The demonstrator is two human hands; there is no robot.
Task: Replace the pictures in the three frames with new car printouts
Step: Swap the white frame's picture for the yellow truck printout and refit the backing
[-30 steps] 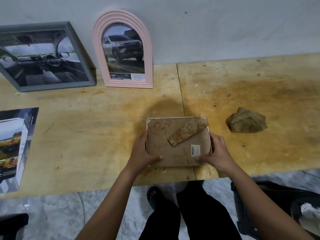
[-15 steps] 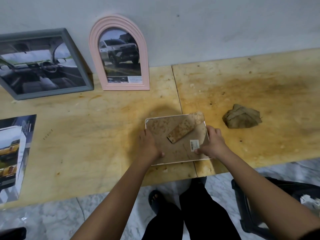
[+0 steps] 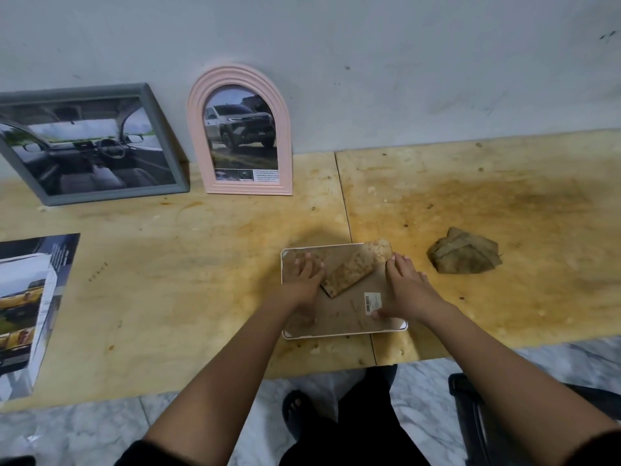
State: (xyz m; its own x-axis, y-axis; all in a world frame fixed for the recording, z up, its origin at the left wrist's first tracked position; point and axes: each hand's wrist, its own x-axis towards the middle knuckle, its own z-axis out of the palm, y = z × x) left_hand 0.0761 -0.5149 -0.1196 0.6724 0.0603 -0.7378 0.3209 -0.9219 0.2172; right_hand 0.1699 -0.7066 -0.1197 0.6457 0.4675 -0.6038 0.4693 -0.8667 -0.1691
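Where the white frame lies: the white frame [image 3: 336, 333] is face down on the desk [image 3: 184, 280], straight ahead of you and close to the desk's 6 o'clock edge, with its brown backing [image 3: 346, 311] upward.
Left grip: your left grip [image 3: 304, 280] rests flat on the 9 o'clock half of the backing, fingers straight and clamped on nothing.
Right grip: your right grip [image 3: 408, 287] lies along the 3 o'clock edge, with the thumb down beside the barcode sticker [image 3: 372, 302]. I cannot tell whether its fingers hook the rim.
Risk of sliding: the frame is so near the desk edge that a push toward 6 o'clock would likely tip it onto the floor [image 3: 100, 428].
Risk to the stand: the stand [image 3: 356, 267] is swung out past the 1 o'clock corner. Leaning on it, or catching it with your right fingers, could crease or tear it.
Risk to the contents: if you lift the backing unevenly, whatever sits under it may shift or drop out. No catches are visible.
Which way the frame points: back to the ceiling, picture side to the desk. I cannot tell which edge is its top.
Long axis of the frame: roughly 9 to 3 o'clock, turned slightly clockwise.
Long axis of the stand: 8 to 2 o'clock, free end at 2.
Around the frame: the grey frame [image 3: 114, 194] is at 10 o'clock and the pink frame [image 3: 248, 189] at 11, both leaning on the wall. Printouts [image 3: 30, 307] lie at 9 o'clock, and a brown crumpled wad [image 3: 465, 255] lies at 3, near but apart.
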